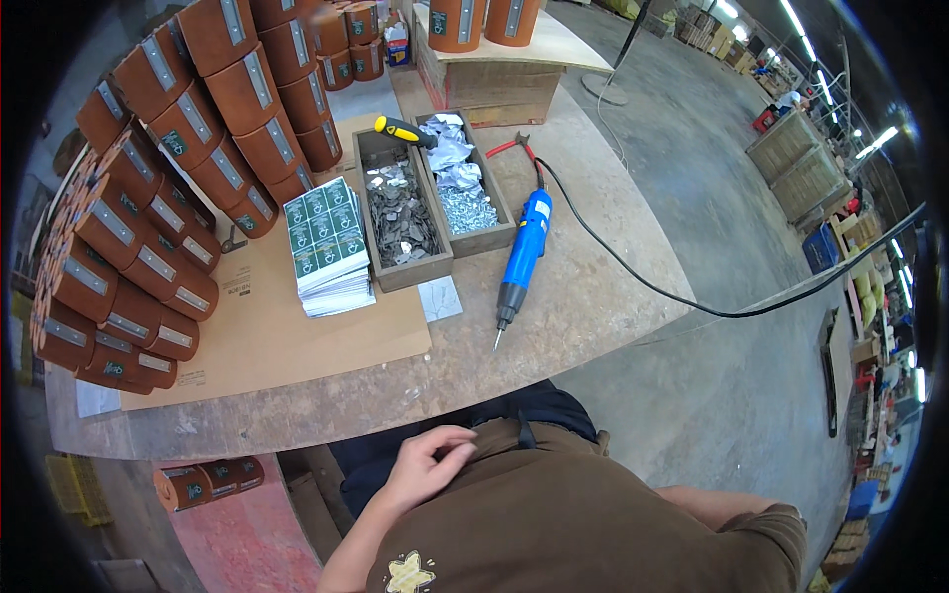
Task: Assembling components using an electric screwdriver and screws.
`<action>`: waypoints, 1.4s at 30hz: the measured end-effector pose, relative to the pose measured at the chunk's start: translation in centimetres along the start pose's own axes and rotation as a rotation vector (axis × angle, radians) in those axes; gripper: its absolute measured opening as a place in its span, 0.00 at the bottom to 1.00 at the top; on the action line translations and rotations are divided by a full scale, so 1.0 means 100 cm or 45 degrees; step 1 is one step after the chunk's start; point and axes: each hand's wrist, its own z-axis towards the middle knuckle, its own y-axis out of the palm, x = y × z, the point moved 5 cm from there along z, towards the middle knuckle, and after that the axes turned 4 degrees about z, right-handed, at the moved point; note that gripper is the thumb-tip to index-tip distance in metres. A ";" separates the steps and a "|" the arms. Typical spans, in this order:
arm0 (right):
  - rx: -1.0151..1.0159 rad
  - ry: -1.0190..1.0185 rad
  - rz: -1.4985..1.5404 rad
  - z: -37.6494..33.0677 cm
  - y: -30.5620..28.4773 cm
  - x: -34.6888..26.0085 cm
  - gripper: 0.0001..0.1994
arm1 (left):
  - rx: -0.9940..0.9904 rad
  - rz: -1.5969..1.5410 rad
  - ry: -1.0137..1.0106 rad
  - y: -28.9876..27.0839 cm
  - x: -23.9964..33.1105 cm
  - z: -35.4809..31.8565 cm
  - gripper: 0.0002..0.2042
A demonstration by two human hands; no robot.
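Note:
My left hand (430, 465) rests against the front of my brown shirt (593, 504), just below the table's near edge. Its fingers are loosely bent, with a gap between thumb and forefinger, and nothing shows in it. Of my right arm only the forearm (714, 505) shows at the waist; the hand itself is hidden. Nearest on the table lies a blue electric screwdriver (530, 232), its bit pointing toward me. Left of it stand two wooden trays, one (417, 275) with dark metal pieces and one (484, 242) with small silvery screws and crumpled foil-like wrapping.
Brown rolls with metal strips (158, 262) are stacked high at left. Green-and-white label sheets (326, 232) lie on cardboard (267, 336). A yellow-black screwdriver (400, 129) lies across the trays; red-handled pliers (516, 145) lie behind. A black cable (682, 299) crosses rightward. One roll (210, 481) lies below.

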 end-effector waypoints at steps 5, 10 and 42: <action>0.051 -0.054 -0.592 0.001 -0.012 -0.015 0.23 | -0.560 0.243 0.220 0.032 0.018 0.033 0.11; 0.190 -0.111 -0.595 0.000 -0.032 -0.007 0.16 | -0.811 0.418 0.525 0.061 0.012 0.055 0.10; 0.039 -1.165 -1.510 0.121 0.032 -0.379 0.13 | -0.791 0.643 -0.650 0.012 0.067 -0.040 0.12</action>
